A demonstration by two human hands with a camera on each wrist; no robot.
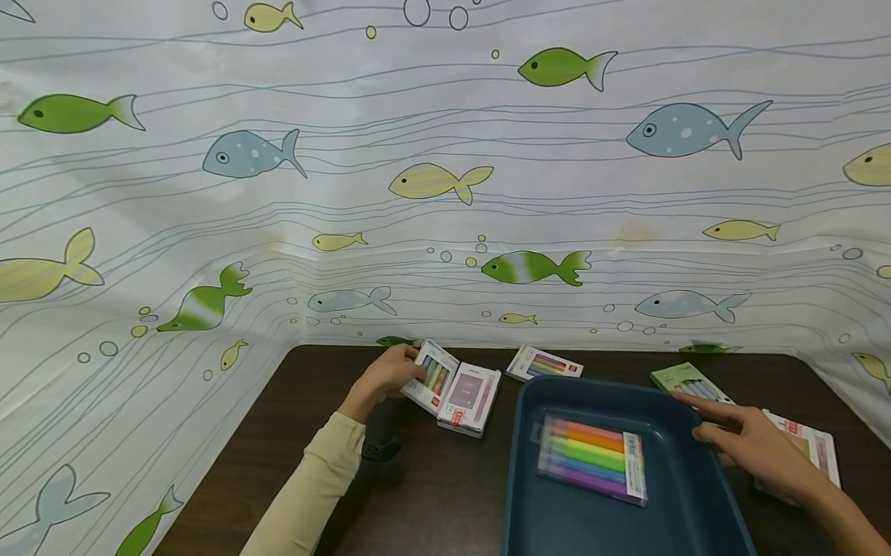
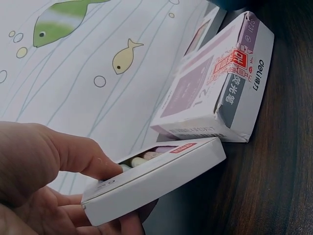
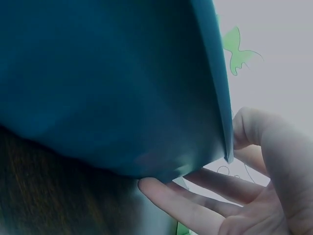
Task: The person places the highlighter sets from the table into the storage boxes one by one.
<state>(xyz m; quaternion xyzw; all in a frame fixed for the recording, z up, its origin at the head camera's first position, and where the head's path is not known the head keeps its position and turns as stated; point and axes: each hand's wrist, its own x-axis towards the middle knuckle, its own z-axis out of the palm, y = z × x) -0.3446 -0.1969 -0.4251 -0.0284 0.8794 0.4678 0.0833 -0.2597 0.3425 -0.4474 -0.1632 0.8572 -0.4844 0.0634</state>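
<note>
My left hand pinches a white highlighter box with a window showing coloured pens. In the left wrist view the box is tilted, thumb at its window and fingers underneath. Right beside it lies a second white highlighter box with a purple panel, its printed end facing that camera. My right hand grips the far right corner of a dark blue tray, thumb at the rim, other fingers against the outer wall. Inside the tray lies a clear pack of rainbow highlighters.
Behind the tray lies another white pen box, partly covered by its rim. A green pen box sits beyond the right hand, and a white and beige box to its right. A fish-print sheet rises behind the dark table.
</note>
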